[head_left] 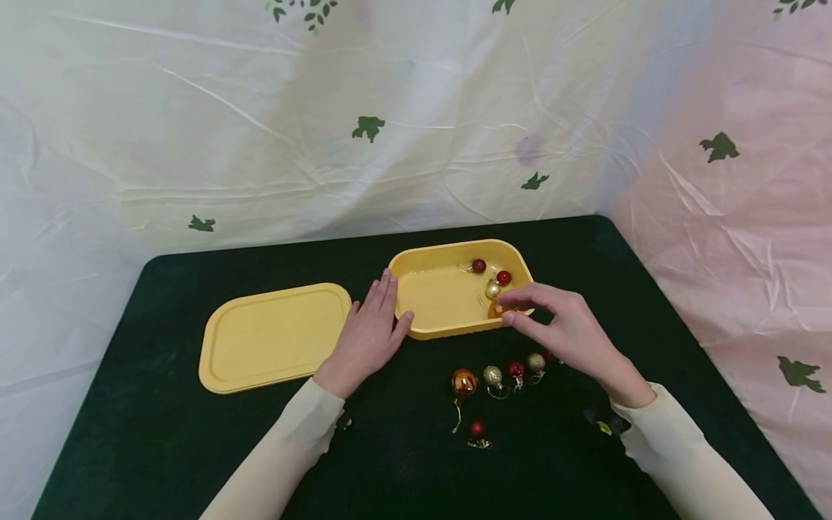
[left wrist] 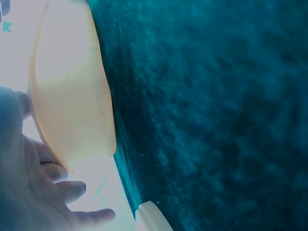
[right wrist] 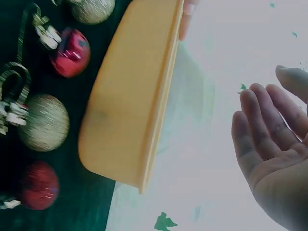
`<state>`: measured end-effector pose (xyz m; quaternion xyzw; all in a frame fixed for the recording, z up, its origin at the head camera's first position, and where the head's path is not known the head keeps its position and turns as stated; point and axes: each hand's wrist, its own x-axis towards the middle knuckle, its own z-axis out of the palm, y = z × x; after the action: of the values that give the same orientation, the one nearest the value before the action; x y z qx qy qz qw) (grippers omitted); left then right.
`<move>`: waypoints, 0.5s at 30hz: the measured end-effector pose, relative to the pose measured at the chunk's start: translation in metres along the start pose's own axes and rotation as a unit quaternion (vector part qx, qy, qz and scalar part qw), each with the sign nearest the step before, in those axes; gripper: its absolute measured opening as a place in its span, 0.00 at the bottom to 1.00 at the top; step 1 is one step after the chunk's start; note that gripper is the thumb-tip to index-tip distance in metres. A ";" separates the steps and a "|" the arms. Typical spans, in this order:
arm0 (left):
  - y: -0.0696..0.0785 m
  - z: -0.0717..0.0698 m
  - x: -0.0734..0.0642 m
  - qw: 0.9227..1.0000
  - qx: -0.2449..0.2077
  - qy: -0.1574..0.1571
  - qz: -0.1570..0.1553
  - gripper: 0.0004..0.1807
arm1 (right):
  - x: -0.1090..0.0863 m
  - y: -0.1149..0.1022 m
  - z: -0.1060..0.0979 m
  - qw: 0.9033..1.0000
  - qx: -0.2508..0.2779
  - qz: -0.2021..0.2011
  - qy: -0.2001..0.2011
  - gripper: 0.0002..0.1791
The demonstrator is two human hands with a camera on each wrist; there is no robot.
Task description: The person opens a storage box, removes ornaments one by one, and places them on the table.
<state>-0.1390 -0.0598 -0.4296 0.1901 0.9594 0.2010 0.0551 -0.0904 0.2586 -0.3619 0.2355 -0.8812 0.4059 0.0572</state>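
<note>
Your right hand (head_left: 565, 326), fingers parted and empty, has the table's orange bauble (head_left: 464, 382) near-left of it, while your left hand (head_left: 369, 334), fingers straight, touches the yellow box's (head_left: 448, 331) left side.

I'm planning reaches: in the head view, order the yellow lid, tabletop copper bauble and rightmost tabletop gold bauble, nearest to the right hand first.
1. Rightmost tabletop gold bauble: below the right hand in the image
2. Tabletop copper bauble: farther left
3. Yellow lid: far left
</note>
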 end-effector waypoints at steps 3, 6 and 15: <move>0.000 0.000 -0.001 1.000 0.003 -0.001 -0.001 0.43 | 0.011 0.001 -0.002 1.000 -0.007 -0.005 0.009 0.16; 0.000 0.001 -0.001 1.000 0.001 0.000 -0.001 0.42 | 0.021 0.003 -0.004 1.000 -0.018 -0.006 0.013 0.14; 0.000 0.001 -0.001 1.000 0.001 -0.001 -0.002 0.42 | 0.052 0.025 -0.010 0.998 -0.045 0.033 -0.016 0.15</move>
<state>-0.1383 -0.0597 -0.4301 0.1880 0.9599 0.2000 0.0562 -0.1484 0.2607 -0.3576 0.2100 -0.9068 0.3634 0.0404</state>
